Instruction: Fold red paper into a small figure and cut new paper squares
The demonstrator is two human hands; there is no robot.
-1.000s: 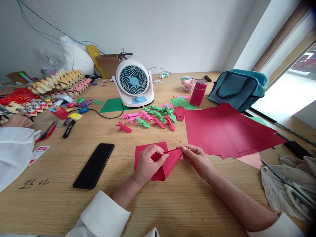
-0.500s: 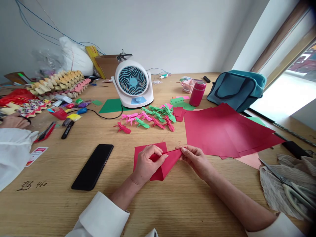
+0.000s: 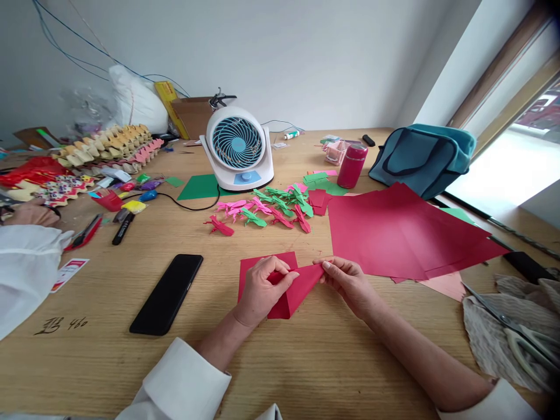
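Both my hands pinch a sheet of red paper (image 3: 301,287), folded over on itself and lifted a little off the table. My left hand (image 3: 263,290) is closed with thumb and fingers on the fold's upper left edge. At the right corner my right hand (image 3: 347,282) grips the paper between thumb and fingertips. Under my left hand another part of red paper (image 3: 250,271) lies flat; whether it is a separate sheet I cannot tell. Beyond my hands lie several small folded paper figures (image 3: 280,201) in pink, green and red.
A phone (image 3: 167,294) lies left of my hands. Large red sheets (image 3: 394,230) are spread to the right, with scissors (image 3: 516,332) on a cloth. Behind stand a fan (image 3: 238,149), a red flask (image 3: 352,165) and a teal bag (image 3: 422,156). Another person's hand (image 3: 32,213) is far left.
The view has shifted slightly, so the table things appear a little further right. My hands hold the red paper almost exactly as before.
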